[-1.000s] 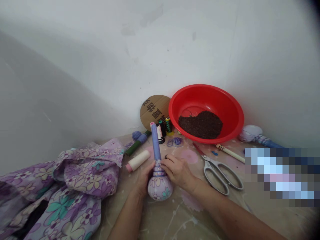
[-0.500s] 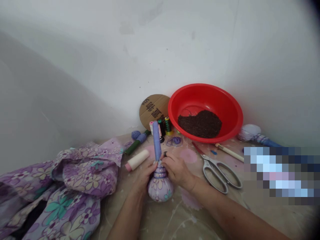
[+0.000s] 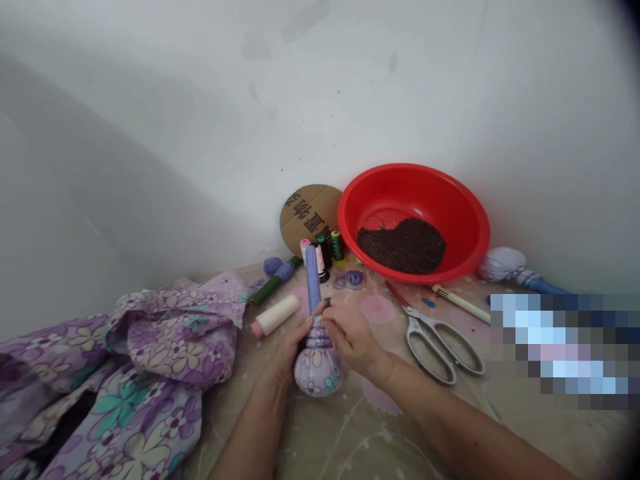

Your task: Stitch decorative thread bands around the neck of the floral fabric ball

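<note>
White plaster wall (image 3: 250, 100), paint-spattered tabletop (image 3: 370, 433), one crumpled lilac floral cloth (image 3: 150, 360) at 9 o'clock, one red basin (image 3: 465, 220) of dark grains at 1 o'clock, three thread spools (image 3: 325, 253) near 12 o'clock, one pair of scissors (image 3: 430, 340) at 3 o'clock, a pixelated patch (image 3: 565, 350) hiding whatever lies at 4 o'clock, left hand (image 3: 293, 350) and right hand (image 3: 350, 337) both clasping the neck of one stuffed floral cloth bundle (image 3: 318, 367) at 6 o'clock, its blue stem upright

Beyond the left hand (image 3: 293, 353) and right hand (image 3: 350, 337), two white plaster walls (image 3: 250, 113) meet in a corner up ahead, scuffed and faintly stained, shaded grey toward the left. Below the hands spreads a beige, paint-splashed work surface (image 3: 380, 433), lit softly and evenly.
</note>
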Demonstrator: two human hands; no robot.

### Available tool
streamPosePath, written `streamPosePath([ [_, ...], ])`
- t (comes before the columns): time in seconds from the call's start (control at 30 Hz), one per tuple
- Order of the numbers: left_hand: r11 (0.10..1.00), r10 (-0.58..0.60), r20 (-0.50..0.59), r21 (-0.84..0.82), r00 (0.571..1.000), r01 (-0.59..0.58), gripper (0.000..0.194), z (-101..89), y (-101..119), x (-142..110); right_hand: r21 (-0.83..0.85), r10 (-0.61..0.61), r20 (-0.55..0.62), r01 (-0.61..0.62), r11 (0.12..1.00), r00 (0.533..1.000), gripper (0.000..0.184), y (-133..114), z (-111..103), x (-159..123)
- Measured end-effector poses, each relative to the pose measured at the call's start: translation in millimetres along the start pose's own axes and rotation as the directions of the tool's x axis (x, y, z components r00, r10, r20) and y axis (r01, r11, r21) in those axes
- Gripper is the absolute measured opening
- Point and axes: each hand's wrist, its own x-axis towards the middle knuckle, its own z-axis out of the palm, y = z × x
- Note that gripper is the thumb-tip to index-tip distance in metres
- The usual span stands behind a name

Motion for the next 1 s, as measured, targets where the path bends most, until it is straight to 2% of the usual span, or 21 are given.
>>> streamPosePath([
  [0.03,1.000,-0.012,-0.004,0.011,1.000,0.012,0.016,-1.7,-1,0,0.153,0.135,-0.015,-0.131,0.980,0.991,0.017,-1,0,2],
  [0.1,0.999,-0.040,-0.021,0.028,0.999,0.041,0.013,-5.1,-2,1,0.407,0.371,-0.010,-0.334,0.850,0.929,0.016,0,-5,6],
  [0.13,0.998,-0.060,-0.035,0.028,0.998,0.061,0.013,-6.8,-3,1,0.477,0.429,-0.015,-0.371,0.797,0.903,0.015,1,-9,9],
  [0.17,0.996,-0.084,-0.048,0.022,0.995,0.086,0.013,-8.3,-3,2,0.505,0.439,-0.092,-0.338,0.794,0.894,0.015,3,-13,12],
  [0.23,0.991,-0.131,-0.059,-0.004,0.990,0.131,0.014,-10.7,-4,3,0.473,0.372,-0.229,-0.231,0.850,0.899,0.014,6,-23,16],
  [0.3,0.988,-0.151,-0.051,-0.029,0.987,0.150,0.013,-11.9,-4,3,0.361,0.279,-0.333,-0.152,0.920,0.901,0.013,8,-31,18],
  [0.4,0.985,-0.169,-0.064,-0.046,0.984,0.166,0.014,-11.5,-3,4,0.123,0.137,-0.400,-0.095,0.988,0.906,0.010,8,-40,17],
  [0.57,0.982,-0.186,-0.075,-0.046,0.980,0.183,0.014,-9.2,0,2,-0.174,-0.062,-0.378,-0.005,0.985,0.924,0.010,1,-47,15],
  [0.77,0.983,-0.174,-0.048,-0.069,0.984,0.171,0.010,-14.0,-3,4,-0.303,-0.204,-0.331,0.101,0.948,0.921,0.013,-2,-50,16],
  [0.87,0.979,-0.185,-0.012,-0.086,0.983,0.184,0.010,-16.7,-4,5,-0.316,-0.205,-0.335,0.095,0.944,0.920,0.012,1,-53,16],
  [1.0,0.979,-0.185,0.014,-0.080,0.983,0.186,0.013,-14.4,-3,3,-0.289,-0.129,-0.321,0.033,0.957,0.938,0.012,3,-53,15],
])
